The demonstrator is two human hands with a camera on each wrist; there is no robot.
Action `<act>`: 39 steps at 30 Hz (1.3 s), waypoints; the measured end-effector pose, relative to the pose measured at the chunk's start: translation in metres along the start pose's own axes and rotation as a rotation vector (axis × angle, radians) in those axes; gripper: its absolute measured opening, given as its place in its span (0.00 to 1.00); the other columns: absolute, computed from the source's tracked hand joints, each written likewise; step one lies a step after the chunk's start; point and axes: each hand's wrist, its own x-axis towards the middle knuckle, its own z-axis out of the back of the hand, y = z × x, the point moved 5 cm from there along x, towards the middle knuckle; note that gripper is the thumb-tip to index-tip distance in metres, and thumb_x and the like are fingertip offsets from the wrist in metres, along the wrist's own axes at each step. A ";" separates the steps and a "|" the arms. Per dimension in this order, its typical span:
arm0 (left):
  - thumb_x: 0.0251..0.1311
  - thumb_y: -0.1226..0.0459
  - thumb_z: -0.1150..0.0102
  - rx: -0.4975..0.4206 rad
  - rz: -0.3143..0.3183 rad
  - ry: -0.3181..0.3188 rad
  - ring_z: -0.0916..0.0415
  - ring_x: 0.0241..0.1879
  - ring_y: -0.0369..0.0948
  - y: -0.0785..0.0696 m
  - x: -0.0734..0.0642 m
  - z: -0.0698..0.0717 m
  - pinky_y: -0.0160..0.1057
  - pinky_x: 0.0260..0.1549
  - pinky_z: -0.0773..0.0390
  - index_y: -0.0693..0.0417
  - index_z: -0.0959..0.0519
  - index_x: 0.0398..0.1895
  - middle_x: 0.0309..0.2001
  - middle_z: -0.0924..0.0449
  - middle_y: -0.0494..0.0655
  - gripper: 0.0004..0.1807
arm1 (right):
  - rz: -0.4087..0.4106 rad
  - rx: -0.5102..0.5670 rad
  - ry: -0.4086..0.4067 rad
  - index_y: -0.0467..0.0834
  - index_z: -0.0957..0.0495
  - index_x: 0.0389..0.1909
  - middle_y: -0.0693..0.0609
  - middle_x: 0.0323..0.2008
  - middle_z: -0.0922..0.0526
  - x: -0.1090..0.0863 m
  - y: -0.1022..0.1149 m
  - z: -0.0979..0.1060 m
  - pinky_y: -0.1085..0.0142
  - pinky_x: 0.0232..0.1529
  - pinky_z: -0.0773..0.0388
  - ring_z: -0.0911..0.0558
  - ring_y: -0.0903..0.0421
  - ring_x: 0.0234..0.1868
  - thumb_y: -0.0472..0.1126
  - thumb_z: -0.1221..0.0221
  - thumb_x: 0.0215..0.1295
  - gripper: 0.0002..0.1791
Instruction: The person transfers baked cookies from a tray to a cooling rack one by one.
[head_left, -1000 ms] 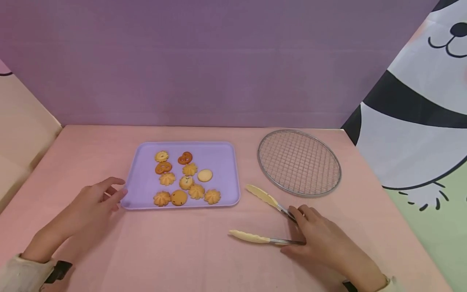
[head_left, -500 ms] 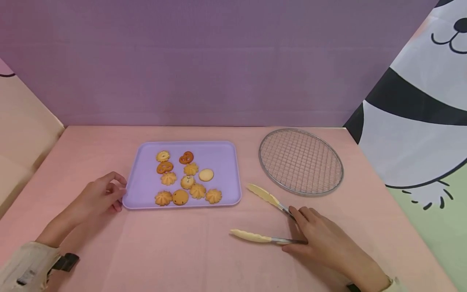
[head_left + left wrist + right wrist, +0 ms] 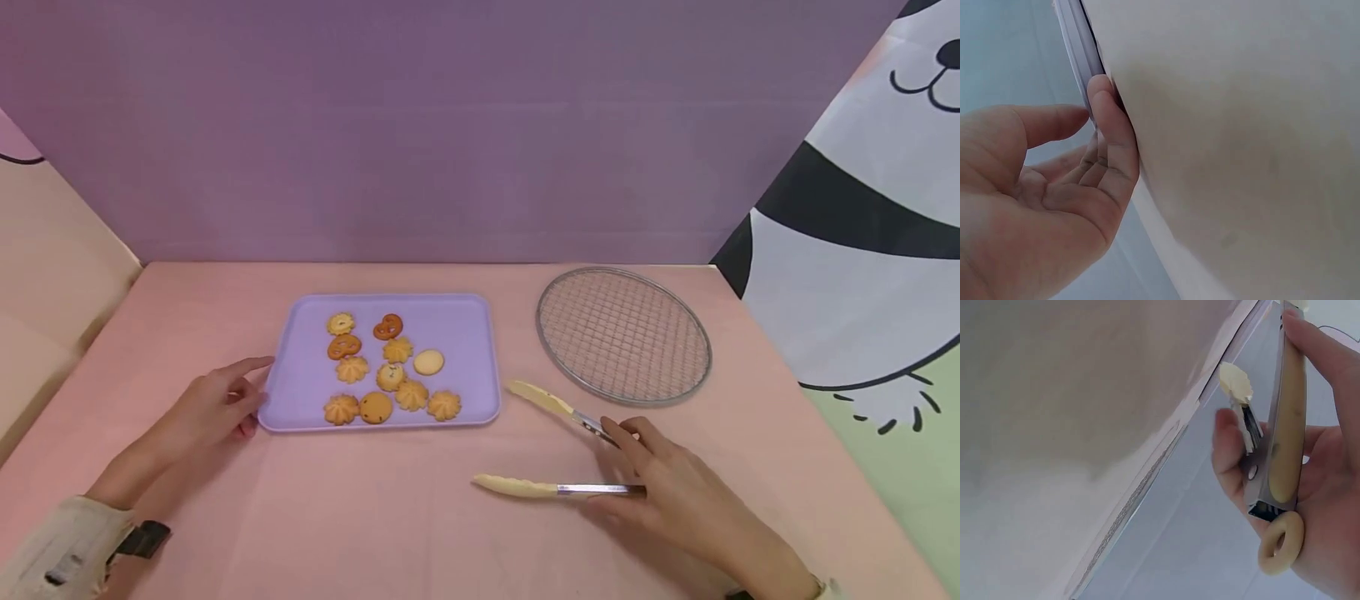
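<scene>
A lilac tray (image 3: 461,321) lies on the pink cloth, with several small cookies (image 3: 411,395) and two pretzels (image 3: 387,327) on it. My left hand (image 3: 206,408) is at the tray's front left corner. In the left wrist view, thumb and fingers pinch the tray's rim (image 3: 1075,47), the fingers reaching beneath it. Steel tongs with cream tips (image 3: 517,486) are held in my right hand (image 3: 686,500), their arms spread wide. The right wrist view shows the tongs' cream grip (image 3: 1288,425) along the thumb and the pull ring (image 3: 1282,544) at the end. Nothing sits between the tips.
A round wire rack (image 3: 622,337) lies at the back right of the table, beyond the tongs. A purple backdrop (image 3: 450,133) rises behind the table, and a panda-print panel (image 3: 855,267) stands along the right side.
My left fingers have closed in from beside the tray onto its corner. The right hand has shifted slightly right and turned the tongs a little, still spread. The cookies keep their places on the tray.
</scene>
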 end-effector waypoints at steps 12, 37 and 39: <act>0.58 0.71 0.48 0.022 0.010 0.024 0.28 0.17 0.38 -0.005 -0.003 0.001 0.35 0.18 0.24 0.61 0.41 0.62 0.22 0.27 0.50 0.28 | -0.005 -0.009 -0.048 0.44 0.39 0.63 0.54 0.51 0.32 0.008 -0.001 0.008 0.62 0.31 0.25 0.26 0.62 0.37 0.63 0.35 0.40 0.49; 0.58 0.70 0.47 0.022 0.020 0.039 0.28 0.18 0.39 -0.007 -0.004 0.002 0.35 0.17 0.24 0.61 0.42 0.63 0.24 0.28 0.50 0.29 | 0.182 -0.047 -0.117 0.39 0.29 0.53 0.54 0.37 0.29 0.049 0.013 0.008 0.68 0.23 0.30 0.32 0.63 0.25 0.60 0.39 0.49 0.35; 0.58 0.70 0.47 0.021 0.018 0.039 0.28 0.18 0.39 -0.008 -0.003 0.002 0.35 0.17 0.24 0.61 0.42 0.63 0.24 0.28 0.50 0.29 | 0.187 -0.045 -0.115 0.39 0.28 0.52 0.54 0.36 0.28 0.052 0.014 0.007 0.67 0.24 0.29 0.31 0.63 0.25 0.59 0.39 0.49 0.34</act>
